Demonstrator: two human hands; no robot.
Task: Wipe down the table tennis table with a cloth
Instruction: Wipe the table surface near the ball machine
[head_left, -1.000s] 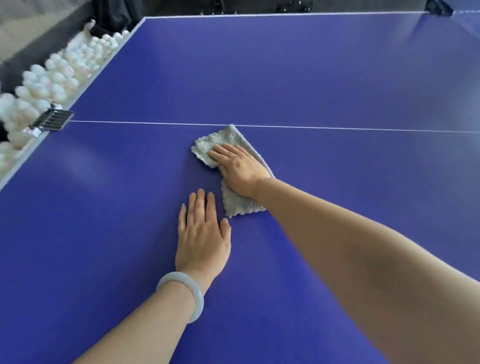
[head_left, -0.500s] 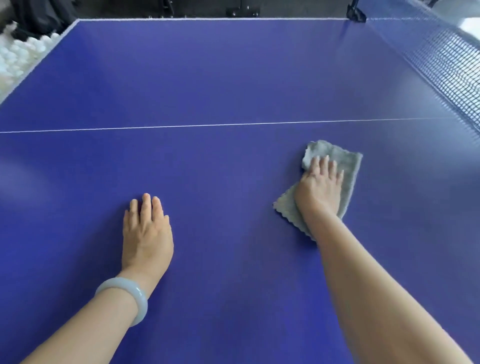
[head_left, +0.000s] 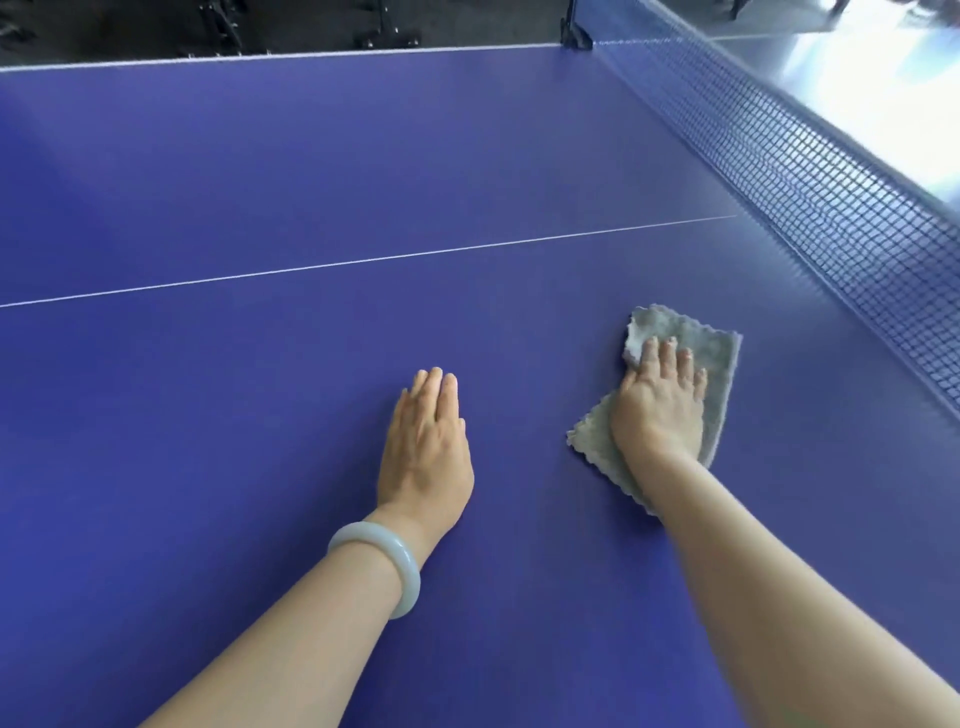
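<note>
Compared with a second ago, the cloth (head_left: 712, 357) sits far closer to the net (head_left: 831, 197): it was by the centre line (head_left: 363, 260) in mid-table and is now near the net end, on the person's side of that line, with a strip of bare table (head_left: 260, 171) between it and the mesh. The right hand (head_left: 658, 413) has carried it there and lies flat on top, fingers straight and close together, pressing down rather than pinching. The left hand (head_left: 426, 447) stays palm-down on bare table, fingers together, holding nothing and likely serving as a brace; a pale bracelet (head_left: 385, 564) circles its wrist. This shift suggests one stroke along the near half is about finished, and the strip beside the net plus the half beyond the centre line probably await wiping. The cloth is folded into a rough rectangle whose long axis runs away from the person, leaning slightly right, in line with the forearm. Its far short edge points toward the net, and its near corner is tucked under the wrist.
</note>
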